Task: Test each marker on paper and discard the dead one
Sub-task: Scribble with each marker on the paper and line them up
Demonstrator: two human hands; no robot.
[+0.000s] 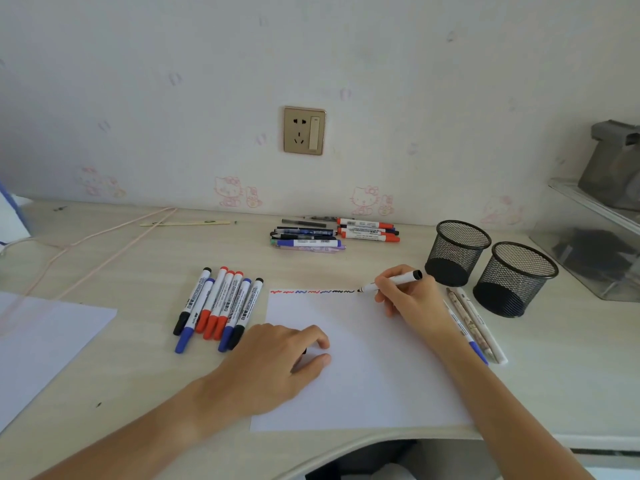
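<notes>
Near the front edge of the desk [346, 265] lies a white sheet of paper [363, 368], with a row of short red, blue and black squiggles [311, 292] along its far edge. The right hand [408, 296] pinches a black marker [391, 281] between thumb and curled fingers, its tip touching the paper at the right end of the squiggle row, its black end pointing toward the right. The left hand [277, 362] rests on the near left part of the paper, fingers curled with thumb and forefinger close together around something small and dark; what it is cannot be told. Just left of the paper lies a row of capped markers [218, 308], side by side, with black, blue and red caps. Toward the back edge sits a pile of pens and markers [332, 233]. Two black mesh pen cups [491, 265] stand upright toward the right edge, touching or nearly so. Between the paper and the nearer cup lie a few pencils and pens [474, 327]. Another sheet [41, 341] lies at the left edge.
</notes>
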